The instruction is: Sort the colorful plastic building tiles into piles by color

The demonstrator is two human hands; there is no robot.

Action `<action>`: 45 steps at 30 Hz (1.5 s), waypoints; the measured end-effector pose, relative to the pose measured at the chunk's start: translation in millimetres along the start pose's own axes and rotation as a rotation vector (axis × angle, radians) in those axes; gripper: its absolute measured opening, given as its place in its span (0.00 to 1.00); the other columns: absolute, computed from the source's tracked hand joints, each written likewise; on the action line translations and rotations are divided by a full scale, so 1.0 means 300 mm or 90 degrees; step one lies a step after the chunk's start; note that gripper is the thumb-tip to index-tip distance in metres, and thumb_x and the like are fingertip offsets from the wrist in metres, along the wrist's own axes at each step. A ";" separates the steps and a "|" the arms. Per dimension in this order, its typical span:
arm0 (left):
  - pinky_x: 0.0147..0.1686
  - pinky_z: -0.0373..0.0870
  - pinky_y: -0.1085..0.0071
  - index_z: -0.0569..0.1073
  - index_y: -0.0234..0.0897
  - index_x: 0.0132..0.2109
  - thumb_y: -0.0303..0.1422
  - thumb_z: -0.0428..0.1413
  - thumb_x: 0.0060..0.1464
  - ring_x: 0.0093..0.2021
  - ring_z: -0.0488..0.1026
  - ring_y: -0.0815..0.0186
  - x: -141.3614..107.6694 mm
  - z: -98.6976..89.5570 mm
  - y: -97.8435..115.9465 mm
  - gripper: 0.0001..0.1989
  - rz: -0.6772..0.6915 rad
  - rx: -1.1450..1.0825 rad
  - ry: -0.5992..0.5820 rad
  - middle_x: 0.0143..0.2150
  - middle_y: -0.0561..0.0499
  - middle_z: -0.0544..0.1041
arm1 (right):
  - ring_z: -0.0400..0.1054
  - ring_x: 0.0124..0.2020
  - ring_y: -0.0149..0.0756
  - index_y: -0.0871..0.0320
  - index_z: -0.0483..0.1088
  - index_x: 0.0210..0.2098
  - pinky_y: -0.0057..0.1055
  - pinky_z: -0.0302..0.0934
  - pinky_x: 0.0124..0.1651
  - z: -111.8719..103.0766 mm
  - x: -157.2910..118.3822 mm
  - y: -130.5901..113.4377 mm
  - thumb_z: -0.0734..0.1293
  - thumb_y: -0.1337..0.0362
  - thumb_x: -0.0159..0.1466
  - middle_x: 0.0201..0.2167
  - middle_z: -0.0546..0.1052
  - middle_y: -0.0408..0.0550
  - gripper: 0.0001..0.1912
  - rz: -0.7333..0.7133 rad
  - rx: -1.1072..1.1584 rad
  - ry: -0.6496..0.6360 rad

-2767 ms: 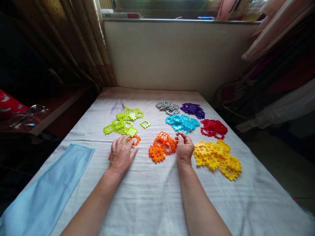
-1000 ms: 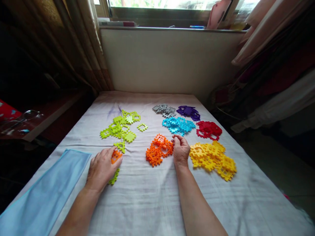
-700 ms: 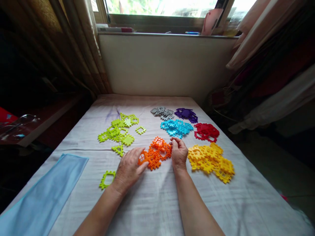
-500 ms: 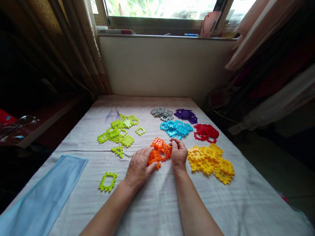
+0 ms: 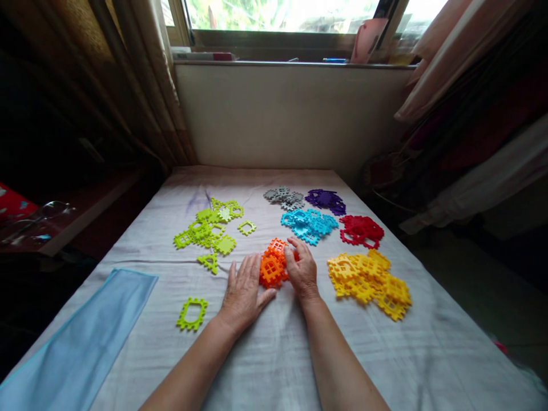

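Between my two hands lies a small heap of orange toothed plastic pieces (image 5: pixel 272 268). My left hand (image 5: pixel 245 294) rests flat at the heap's left side, fingers extended and thumb pointing right along its near edge. On the other side, my right hand (image 5: pixel 302 268) touches the heap with its fingers slightly curved and apart, covering part of it. Yellow pieces (image 5: pixel 370 279) are piled right of my right hand, and blue pieces (image 5: pixel 309 224) lie just beyond it. Green pieces (image 5: pixel 203 228) spread out beyond my left hand, with one green frame (image 5: pixel 192 314) nearer on the left.
Grey pieces (image 5: pixel 283 197), purple pieces (image 5: pixel 326 201) and red pieces (image 5: pixel 362 230) sit toward the back right. A blue cloth (image 5: pixel 85 337) covers the left front of the sheeted table (image 5: pixel 274 354). A pink cup (image 5: pixel 367 41) stands on the windowsill.
My left hand has flattened and come off the top of the orange pieces to their left side. The right fingers have opened and moved left onto the heap, which is more compact.
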State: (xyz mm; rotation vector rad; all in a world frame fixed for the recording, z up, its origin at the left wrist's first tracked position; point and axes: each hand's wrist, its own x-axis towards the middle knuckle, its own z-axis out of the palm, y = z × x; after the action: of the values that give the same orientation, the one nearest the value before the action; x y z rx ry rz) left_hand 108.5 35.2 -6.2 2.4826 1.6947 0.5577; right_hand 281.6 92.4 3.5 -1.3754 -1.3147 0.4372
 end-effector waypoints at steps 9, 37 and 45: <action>0.68 0.46 0.42 0.50 0.35 0.71 0.46 0.53 0.60 0.70 0.57 0.49 0.183 0.019 0.019 0.39 -0.034 0.001 -0.034 0.69 0.34 0.61 | 0.67 0.58 0.43 0.57 0.76 0.48 0.45 0.56 0.65 0.000 0.007 0.008 0.59 0.48 0.65 0.54 0.76 0.55 0.24 0.018 0.048 -0.042; 0.69 0.40 0.43 0.52 0.45 0.72 0.56 0.57 0.52 0.74 0.43 0.47 0.327 -0.077 0.027 0.46 -0.028 -0.022 -0.091 0.75 0.39 0.48 | 0.71 0.54 0.40 0.57 0.77 0.42 0.41 0.60 0.61 -0.006 0.031 -0.019 0.63 0.46 0.60 0.46 0.80 0.51 0.23 0.324 0.453 0.208; 0.66 0.43 0.38 0.55 0.45 0.71 0.57 0.45 0.59 0.74 0.42 0.45 0.613 -0.261 -0.391 0.38 -0.220 0.162 -0.177 0.75 0.40 0.45 | 0.71 0.52 0.41 0.57 0.78 0.39 0.41 0.61 0.58 0.005 0.023 0.006 0.64 0.46 0.60 0.45 0.80 0.51 0.23 0.308 0.406 0.177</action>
State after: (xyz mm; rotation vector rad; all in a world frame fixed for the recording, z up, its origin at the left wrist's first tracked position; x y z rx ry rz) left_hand 36.8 237.8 80.6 2.1999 2.1108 -0.0375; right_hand 283.4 99.5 4.3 -1.1369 -0.5264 0.8711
